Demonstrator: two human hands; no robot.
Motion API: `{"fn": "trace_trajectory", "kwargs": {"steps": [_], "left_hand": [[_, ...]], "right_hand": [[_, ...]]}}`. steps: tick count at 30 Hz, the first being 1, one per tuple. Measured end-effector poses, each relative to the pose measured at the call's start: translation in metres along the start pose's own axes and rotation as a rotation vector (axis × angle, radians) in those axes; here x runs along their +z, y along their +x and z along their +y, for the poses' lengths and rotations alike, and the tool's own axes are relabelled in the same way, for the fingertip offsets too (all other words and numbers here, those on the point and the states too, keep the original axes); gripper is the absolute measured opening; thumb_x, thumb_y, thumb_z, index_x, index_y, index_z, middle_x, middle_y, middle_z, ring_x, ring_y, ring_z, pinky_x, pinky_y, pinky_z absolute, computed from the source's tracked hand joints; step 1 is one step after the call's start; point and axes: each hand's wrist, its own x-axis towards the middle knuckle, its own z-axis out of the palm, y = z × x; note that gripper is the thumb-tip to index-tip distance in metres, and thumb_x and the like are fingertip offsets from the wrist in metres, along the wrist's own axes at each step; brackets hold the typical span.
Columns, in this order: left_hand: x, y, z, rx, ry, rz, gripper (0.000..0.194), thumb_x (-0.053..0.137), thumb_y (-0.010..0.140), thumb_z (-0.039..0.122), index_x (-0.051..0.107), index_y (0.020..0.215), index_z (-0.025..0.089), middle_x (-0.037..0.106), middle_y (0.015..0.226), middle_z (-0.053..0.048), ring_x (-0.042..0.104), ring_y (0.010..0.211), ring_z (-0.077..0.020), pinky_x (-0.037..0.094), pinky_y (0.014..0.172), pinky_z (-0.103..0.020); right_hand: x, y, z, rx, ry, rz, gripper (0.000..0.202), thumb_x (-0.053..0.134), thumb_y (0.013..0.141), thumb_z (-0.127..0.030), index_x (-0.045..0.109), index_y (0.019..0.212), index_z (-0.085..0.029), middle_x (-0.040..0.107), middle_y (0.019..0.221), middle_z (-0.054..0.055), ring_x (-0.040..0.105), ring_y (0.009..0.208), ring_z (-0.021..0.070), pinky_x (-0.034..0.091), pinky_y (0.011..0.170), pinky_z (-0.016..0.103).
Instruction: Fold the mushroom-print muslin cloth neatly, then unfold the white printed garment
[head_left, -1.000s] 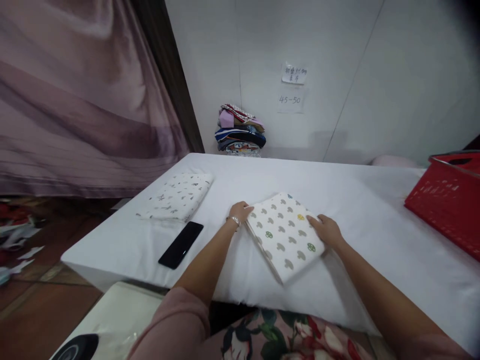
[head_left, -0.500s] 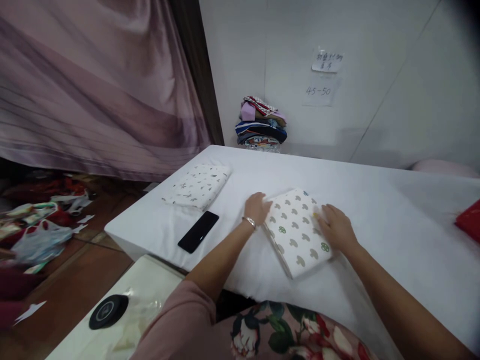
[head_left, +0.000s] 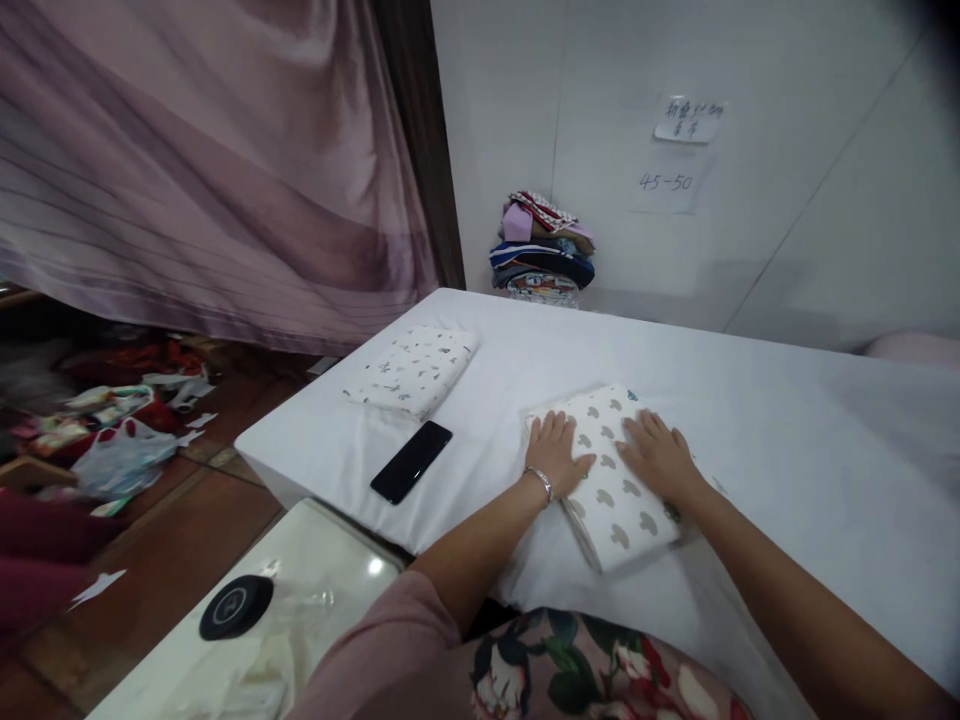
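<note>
1. Cloth [head_left: 616, 490], folded and mushroom-printed, is lying on the white desk [head_left: 810, 480] directly beneath your hands, so neither hand is standing nearer.
2. Its long axis is running away from you, the far end leaning left; layered folds are showing along its left side.
3. Your left hand [head_left: 553, 452] is covering part of that left side, your right hand [head_left: 661, 458] the right; both are resting palm down with fingers extended, apart from each other, clamping nothing.
4. The cloth's near end is pointing toward the desk's near edge, by your body.
5. A black phone [head_left: 412, 462] and a second folded cloth [head_left: 424, 368] are bounding your left; the desktop is stretching widest to your right.
</note>
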Motion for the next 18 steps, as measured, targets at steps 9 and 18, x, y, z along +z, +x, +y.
{"fn": "trace_trajectory", "kwargs": {"steps": [9,18], "left_hand": [[0.001,-0.001,0.000,-0.004,0.033,0.006,0.075,0.022,0.085,0.064,0.029,0.142,0.017,0.021,0.152,-0.007,0.006,0.141,-0.0239,0.002,0.115,-0.045],[-0.001,-0.001,0.000,-0.004,-0.007,0.003,0.075,0.026,0.085,0.063,0.029,0.143,0.016,0.021,0.152,-0.008,0.007,0.141,-0.0237,0.002,0.115,-0.045]], "right_hand": [[0.008,0.069,-0.005,-0.028,0.075,-0.063,0.060,0.025,0.091,-0.049,0.029,0.142,-0.017,0.023,0.151,0.010,0.019,0.138,0.0267,0.027,0.106,0.048],[0.017,0.073,-0.002,0.014,0.142,-0.098,0.060,0.027,0.091,-0.051,0.027,0.143,-0.022,0.020,0.152,0.007,0.017,0.139,0.0256,0.032,0.104,0.047]]}}
